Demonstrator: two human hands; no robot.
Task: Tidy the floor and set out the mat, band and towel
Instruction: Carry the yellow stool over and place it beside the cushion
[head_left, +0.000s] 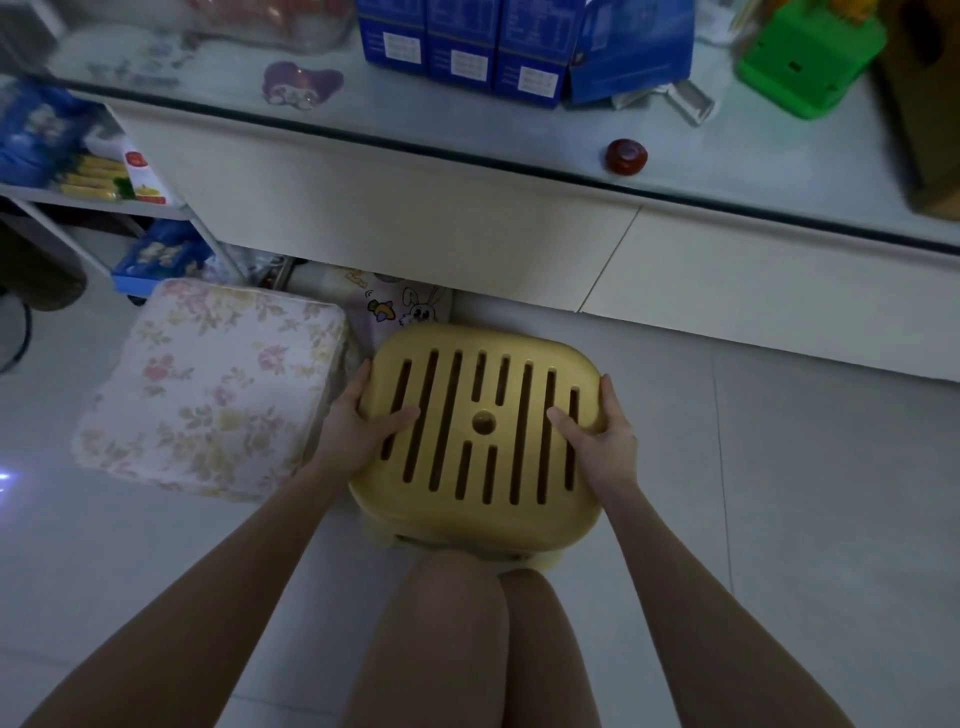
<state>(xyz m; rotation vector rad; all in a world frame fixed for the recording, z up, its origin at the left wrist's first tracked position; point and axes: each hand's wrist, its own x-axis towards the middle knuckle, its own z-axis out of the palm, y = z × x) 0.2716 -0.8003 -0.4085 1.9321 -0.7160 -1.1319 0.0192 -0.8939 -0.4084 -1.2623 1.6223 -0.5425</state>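
On tiled floor (779, 467), left hand (358, 421), right hand (602, 436) gripping yellow stool (467, 525), floral cushion (208, 389) beside

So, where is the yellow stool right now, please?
The stool is mid-frame in the head view, before the cabinet, right of the cushion, held by left hand and right hand.

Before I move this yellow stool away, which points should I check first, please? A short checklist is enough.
1. Grip of the left hand on the stool, left edge, thumb on top: ok.
2. Grip of the right hand on the right edge, thumb on top: ok.
3. Nothing lies on the stool's slotted top: ok.
4. Room on the left: not ok, the floral cushion lies close beside the left hand.
5. Room on the right: ok, bare floor tiles show there.
6. Stool's feet off the floor: cannot tell.
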